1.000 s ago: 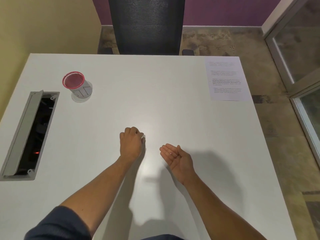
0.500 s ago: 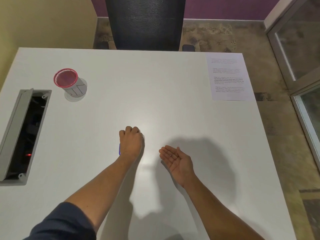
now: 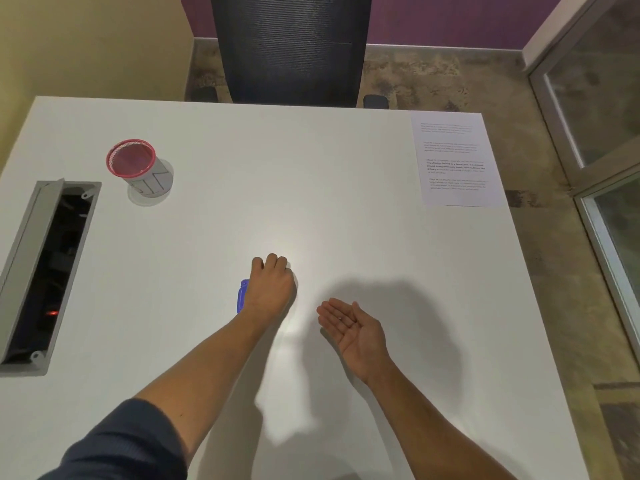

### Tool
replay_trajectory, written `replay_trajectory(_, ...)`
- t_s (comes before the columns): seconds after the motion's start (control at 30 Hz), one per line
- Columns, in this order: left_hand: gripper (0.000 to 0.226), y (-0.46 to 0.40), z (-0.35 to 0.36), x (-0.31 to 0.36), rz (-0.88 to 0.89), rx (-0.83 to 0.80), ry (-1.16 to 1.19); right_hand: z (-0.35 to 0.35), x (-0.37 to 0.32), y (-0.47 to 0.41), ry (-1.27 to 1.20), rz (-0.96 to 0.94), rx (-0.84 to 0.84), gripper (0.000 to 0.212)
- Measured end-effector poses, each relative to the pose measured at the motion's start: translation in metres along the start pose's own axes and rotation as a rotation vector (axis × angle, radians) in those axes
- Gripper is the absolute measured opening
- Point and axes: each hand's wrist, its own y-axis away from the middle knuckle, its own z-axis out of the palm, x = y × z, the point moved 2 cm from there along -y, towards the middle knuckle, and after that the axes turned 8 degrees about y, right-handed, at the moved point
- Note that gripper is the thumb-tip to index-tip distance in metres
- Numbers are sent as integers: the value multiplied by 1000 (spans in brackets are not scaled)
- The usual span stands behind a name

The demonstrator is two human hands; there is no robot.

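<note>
A white table [image 3: 346,220] is filling most of the view. A dark mesh-backed chair [image 3: 291,46] is standing behind its far edge. A grey cable hatch [image 3: 48,271] is lying open along the left edge, with a small red light glowing inside. A printed sheet of paper [image 3: 453,161] is lying flat at the far right corner, reaching the right edge. A red-rimmed mesh cup [image 3: 138,168] is standing upright near the far left corner, just beyond the hatch.

The left hand [image 3: 270,289] is resting knuckles up on the middle of the table, toward the near edge. Its fingers are clenching down around a small blue object [image 3: 242,296], and only a narrow blue strip is showing at the hand's left side. What the object is cannot be told.

The right hand [image 3: 353,327] is lying palm up just to the right of the left hand, apart from it. Its fingers are relaxing almost straight and grasping nothing. A tiny pale speck [image 3: 340,319] is sitting on them, too small to identify.
</note>
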Motion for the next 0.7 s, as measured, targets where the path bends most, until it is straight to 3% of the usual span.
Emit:
replay_trajectory(0.23,9,-6,0,2,54,-13,-113,-1,3,-3,18,6,7,43)
replay_trajectory(0.4,24,-15,11,0,22,-28,-67,-2,3,-5,5,9,8,43)
replay_trajectory(0.57,23,-14,4,6,-71,2,245,-2,0,-6,-7,-5,9,42)
replay_trajectory(0.7,20,6,-10,23,15,139,630,0,-1,-4,-53,-32,9,41)
